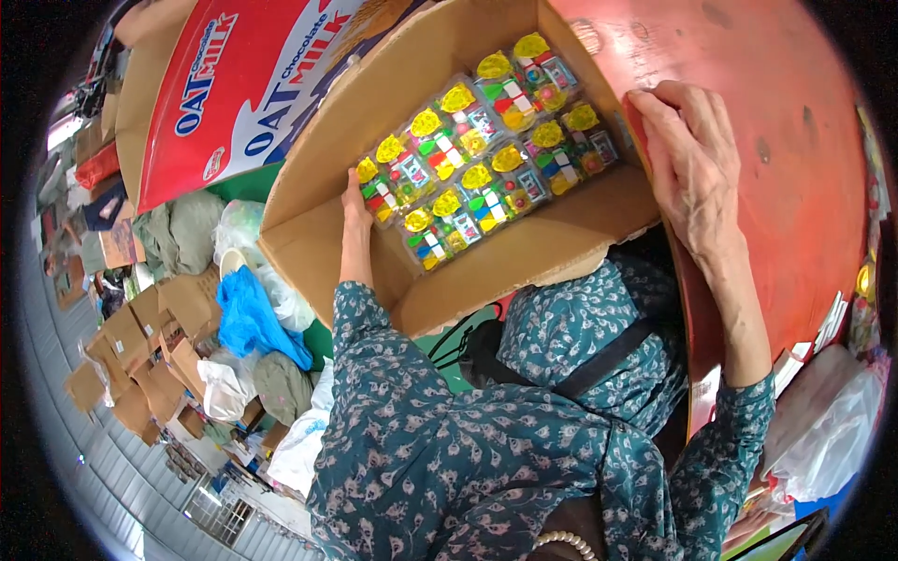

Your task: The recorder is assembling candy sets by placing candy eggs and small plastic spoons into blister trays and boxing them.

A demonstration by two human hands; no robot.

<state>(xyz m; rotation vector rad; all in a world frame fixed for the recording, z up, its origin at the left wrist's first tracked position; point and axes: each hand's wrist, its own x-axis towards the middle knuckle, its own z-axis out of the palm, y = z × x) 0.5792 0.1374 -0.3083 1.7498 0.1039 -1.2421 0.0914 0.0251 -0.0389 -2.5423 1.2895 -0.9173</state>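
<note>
In cardboard box (pixel 510 276), colourful packs (pixel 506 157), beside left fingers (pixel 354 190)

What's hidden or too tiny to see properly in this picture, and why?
- Left hand: in the head view, most of its fingers are hidden at the edge of the clear plastic packs.
- Floor of the open cardboard box: same view, covered by those packs.
- Smallest pieces inside the packs: too small there to name.
- String of pale beads: cut off by the lower edge.
</note>
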